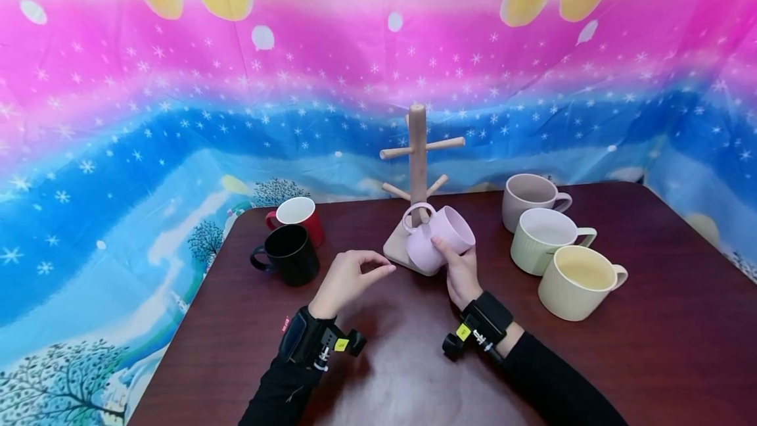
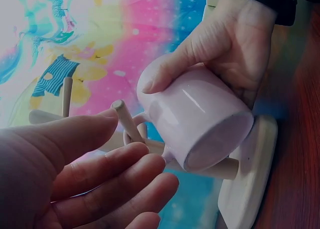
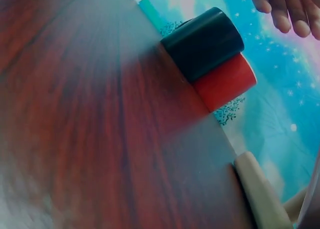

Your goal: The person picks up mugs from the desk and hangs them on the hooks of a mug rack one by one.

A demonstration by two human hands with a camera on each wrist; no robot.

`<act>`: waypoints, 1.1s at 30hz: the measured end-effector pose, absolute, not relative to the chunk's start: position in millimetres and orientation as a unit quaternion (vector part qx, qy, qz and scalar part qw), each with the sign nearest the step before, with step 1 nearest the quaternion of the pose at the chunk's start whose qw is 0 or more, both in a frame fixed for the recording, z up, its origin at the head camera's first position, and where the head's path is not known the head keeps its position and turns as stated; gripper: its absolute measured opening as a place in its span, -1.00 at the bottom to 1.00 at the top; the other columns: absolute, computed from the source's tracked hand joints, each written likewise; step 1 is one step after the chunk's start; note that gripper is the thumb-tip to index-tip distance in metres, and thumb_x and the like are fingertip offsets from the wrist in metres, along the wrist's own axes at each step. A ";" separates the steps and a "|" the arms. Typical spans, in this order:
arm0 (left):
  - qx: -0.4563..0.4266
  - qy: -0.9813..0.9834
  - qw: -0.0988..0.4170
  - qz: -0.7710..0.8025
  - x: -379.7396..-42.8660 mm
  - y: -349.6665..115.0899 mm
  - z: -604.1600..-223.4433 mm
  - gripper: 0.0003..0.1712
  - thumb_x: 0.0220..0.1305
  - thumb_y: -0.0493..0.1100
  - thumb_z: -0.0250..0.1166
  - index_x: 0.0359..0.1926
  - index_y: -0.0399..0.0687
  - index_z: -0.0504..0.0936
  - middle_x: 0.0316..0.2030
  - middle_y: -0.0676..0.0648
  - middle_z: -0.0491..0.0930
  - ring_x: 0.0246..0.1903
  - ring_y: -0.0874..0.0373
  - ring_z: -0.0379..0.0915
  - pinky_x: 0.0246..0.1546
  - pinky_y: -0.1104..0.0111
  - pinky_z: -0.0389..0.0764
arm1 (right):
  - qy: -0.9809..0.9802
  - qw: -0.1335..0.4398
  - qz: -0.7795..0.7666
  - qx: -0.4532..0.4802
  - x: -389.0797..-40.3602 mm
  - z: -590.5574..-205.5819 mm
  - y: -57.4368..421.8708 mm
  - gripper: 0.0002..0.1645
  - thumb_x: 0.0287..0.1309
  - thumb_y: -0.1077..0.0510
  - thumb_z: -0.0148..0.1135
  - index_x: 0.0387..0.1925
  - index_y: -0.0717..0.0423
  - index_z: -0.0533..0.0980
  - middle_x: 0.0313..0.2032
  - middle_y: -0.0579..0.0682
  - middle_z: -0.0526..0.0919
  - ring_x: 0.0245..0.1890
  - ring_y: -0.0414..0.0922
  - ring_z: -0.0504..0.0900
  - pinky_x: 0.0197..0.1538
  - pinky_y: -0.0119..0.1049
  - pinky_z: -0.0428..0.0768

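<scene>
- Just in front of the pale wooden peg rack [image 1: 417, 176] is a glossy pale-pink mug [image 1: 430, 242], tilted, mouth up to the right and handle toward the post
- right hand [image 1: 461, 275] has fingers and thumb round its body, I'd guess to leave the handle free; can't tell if a peg is through the loop
- left hand [image 1: 351, 278] is nearby holding nothing, thumb and forefinger a narrow gap apart, maybe close so it could steady things
- on the dark red-brown table [image 1: 408, 380], a black mug [image 1: 296, 258] and a white-lined red mug [image 1: 313, 223] sit left, a greyish-mauve mug [image 1: 513, 206], pale green mug [image 1: 526, 248] and cream-yellow mug [image 1: 564, 291] right, seemingly parked sideways to give the rack room
</scene>
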State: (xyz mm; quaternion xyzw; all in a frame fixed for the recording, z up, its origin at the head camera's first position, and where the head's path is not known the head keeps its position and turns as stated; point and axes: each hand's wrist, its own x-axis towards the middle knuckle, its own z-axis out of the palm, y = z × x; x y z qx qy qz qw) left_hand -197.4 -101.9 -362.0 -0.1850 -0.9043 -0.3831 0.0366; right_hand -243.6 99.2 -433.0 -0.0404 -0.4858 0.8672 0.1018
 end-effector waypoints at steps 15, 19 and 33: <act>-0.197 -0.908 0.022 -0.370 -197.9 -102.0 -363.3 -0.79 0.14 0.02 0.28 -0.28 0.05 0.70 -0.36 0.09 0.67 -0.41 0.29 0.43 -0.35 0.44 0.46 | -0.464 0.082 0.882 -0.028 -244.6 -439.0 98.1 -0.44 0.07 0.32 0.14 0.09 -0.06 0.22 -0.06 -0.19 0.42 -0.04 -0.30 0.43 0.12 -0.48 0.31; -0.200 -0.908 0.023 -0.367 -197.4 -102.0 -363.2 -0.79 0.15 0.02 0.28 -0.27 0.05 0.70 -0.35 0.09 0.68 -0.40 0.29 0.43 -0.35 0.44 0.46 | -0.462 0.077 0.883 -0.027 -245.4 -439.5 98.1 -0.43 0.07 0.30 0.17 0.09 -0.08 0.21 -0.03 -0.18 0.40 -0.01 -0.29 0.40 0.13 -0.48 0.30; -0.204 -0.909 0.015 -0.364 -197.5 -102.7 -362.6 -0.79 0.16 0.02 0.26 -0.26 0.05 0.70 -0.34 0.08 0.68 -0.36 0.29 0.47 -0.31 0.43 0.48 | -0.438 0.057 0.896 -0.047 -244.0 -429.6 105.8 -0.16 0.21 0.16 0.08 0.39 0.05 -0.13 0.25 -0.01 0.15 0.21 -0.17 0.21 0.31 -0.31 0.13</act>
